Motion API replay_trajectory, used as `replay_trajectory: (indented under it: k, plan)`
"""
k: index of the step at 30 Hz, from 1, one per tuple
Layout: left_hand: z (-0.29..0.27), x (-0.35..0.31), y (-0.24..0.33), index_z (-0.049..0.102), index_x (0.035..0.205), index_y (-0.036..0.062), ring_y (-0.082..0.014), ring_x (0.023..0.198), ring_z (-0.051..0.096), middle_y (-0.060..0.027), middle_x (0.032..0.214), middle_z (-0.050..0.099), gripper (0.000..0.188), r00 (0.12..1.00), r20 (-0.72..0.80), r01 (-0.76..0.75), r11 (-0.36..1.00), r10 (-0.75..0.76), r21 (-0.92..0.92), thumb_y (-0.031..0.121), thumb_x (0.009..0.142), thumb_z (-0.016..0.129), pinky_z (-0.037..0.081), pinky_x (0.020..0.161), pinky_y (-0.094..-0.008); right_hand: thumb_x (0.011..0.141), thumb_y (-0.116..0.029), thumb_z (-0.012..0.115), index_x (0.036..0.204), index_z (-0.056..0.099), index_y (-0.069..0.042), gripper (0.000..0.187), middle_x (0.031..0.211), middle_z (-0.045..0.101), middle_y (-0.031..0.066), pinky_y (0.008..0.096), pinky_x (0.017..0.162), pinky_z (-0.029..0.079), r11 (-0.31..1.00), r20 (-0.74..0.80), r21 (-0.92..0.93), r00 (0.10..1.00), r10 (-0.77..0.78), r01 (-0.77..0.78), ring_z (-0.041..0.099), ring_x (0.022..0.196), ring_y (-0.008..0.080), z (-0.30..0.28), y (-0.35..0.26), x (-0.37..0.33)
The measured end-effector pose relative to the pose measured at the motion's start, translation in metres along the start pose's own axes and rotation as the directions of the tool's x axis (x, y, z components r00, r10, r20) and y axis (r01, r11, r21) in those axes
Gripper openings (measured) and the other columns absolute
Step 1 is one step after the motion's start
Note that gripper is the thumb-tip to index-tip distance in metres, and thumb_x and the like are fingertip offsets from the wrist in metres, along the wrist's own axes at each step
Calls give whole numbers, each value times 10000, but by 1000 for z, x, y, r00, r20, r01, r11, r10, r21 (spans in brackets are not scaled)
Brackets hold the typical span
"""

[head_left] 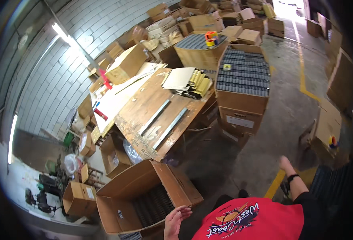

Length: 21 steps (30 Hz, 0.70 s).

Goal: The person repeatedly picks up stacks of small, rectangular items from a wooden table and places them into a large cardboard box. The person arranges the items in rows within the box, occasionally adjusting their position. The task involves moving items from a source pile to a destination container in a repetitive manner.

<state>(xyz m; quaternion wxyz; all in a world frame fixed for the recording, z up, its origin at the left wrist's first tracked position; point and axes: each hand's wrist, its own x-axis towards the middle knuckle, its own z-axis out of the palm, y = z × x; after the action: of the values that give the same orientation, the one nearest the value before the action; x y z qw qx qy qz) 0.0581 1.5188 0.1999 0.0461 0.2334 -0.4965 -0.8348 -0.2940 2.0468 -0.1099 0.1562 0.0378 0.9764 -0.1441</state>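
Note:
My left hand point(177, 216) is beside the near right rim of an open cardboard carton point(111, 188). Its fingers are loosely bent and a little apart, and no object shows in them. Whether the fingertips touch the carton is unclear. Inside the carton lie rows of dark ribbed pieces point(152, 206). My right hand point(285, 163) hangs out to the right above the concrete floor, below a dark wristband. It looks small and smeared, so its fingers cannot be made out.
Ahead, a wooden table point(140, 106) bears two metal strips point(170, 128) and a stack of cream folded cards point(184, 80). Right of it stands a carton point(240, 102) packed with grey ribbed pieces. Tape rolls point(211, 39) sit on another full carton. A box point(327, 124) stands at right.

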Motion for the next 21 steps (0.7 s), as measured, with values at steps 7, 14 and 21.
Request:
replay_trajectory:
  k: [7, 14, 21]
  plan:
    - [20, 26, 16, 498, 1175, -43, -280, 973, 605, -178, 1058, 608, 333, 905, -424, -70, 992, 19, -106, 171, 921, 484, 490, 855, -379, 713, -158, 561, 962, 616, -73, 269, 933, 615, 165, 431, 785, 471, 408, -52, 243, 432, -900, 880, 580, 915, 363, -114, -452, 90]
    - [49, 167, 96, 526, 1150, -52, -223, 932, 613, -153, 1019, 628, 311, 889, -427, -168, 985, 164, 30, 158, 930, 460, 471, 842, -313, 745, -103, 533, 869, 607, -76, 147, 873, 617, 136, 376, 626, 506, 298, 19, -120, 303, -953, 947, 621, 810, 285, -143, -670, 239]
    - [47, 254, 179, 531, 1119, -59, -208, 900, 604, -149, 978, 621, 281, 865, -463, -149, 980, 194, 133, 118, 901, 513, 476, 810, -319, 734, -60, 530, 867, 577, -60, 141, 888, 563, 127, 402, 712, 485, 273, -174, -403, 220, -960, 873, 574, 875, 305, -124, -749, 400]
